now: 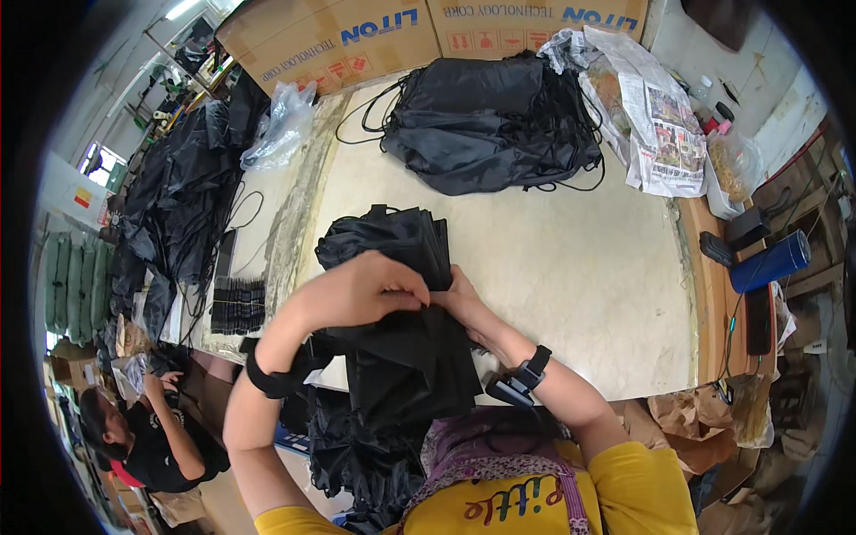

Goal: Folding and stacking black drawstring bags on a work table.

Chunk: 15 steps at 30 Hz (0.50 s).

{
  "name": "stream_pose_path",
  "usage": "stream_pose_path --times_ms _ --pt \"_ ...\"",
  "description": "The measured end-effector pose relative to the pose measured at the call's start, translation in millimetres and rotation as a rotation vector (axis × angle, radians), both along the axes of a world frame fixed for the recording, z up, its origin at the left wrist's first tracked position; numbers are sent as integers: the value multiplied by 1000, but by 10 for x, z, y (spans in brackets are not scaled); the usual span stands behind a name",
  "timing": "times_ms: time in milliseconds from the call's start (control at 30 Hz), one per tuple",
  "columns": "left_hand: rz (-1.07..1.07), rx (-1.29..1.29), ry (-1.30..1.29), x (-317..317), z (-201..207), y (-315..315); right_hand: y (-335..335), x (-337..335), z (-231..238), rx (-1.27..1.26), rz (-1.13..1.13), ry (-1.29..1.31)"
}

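The left hand point(383, 287) curls over a folded stack of thin black fabric point(415, 357), its fingertips meeting the thumb of the right hand point(462, 301); whether they pinch anything between them I cannot tell. The right hand is clamped around the stack's right edge, so both hands are together at the stack's narrowed middle. A black strap point(278, 382) circles the left wrist, and a black strap with a grey device point(519, 382) the right. The stack lies at the near edge of a pale, worn tabletop point(571, 285), its lower part reaching over that edge, with more crumpled black fabric point(366, 459) below it. Left of the stack sits a bound bundle of flat black strips point(238, 306), and farther left a tall heap of black fabric point(174, 196). Beyond the stack lies a broad pile of black corded fabric bags point(490, 125), backed by brown cardboard boxes point(330, 40). Far to the stack's right are printed newspaper sheets point(664, 134) and a blue cylinder point(769, 263). A co-worker in black point(160, 441) is well off to its lower left.
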<state>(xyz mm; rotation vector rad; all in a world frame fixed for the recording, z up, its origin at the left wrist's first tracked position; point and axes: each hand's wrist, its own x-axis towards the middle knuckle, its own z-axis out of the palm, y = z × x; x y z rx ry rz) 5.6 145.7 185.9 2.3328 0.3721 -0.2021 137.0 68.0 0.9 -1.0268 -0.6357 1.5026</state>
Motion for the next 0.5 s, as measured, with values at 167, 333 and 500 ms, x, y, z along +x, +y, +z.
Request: stream_pose_path --times_ms 167,333,500 --pt "116 -428 -176 126 -279 2 -30 21 179 -134 7 -85" --pt "278 -364 -422 -31 -940 -87 111 -30 -343 -14 3 -389" --pt "407 -383 -451 -56 -1227 -118 1 8 -203 -19 -1 -327"
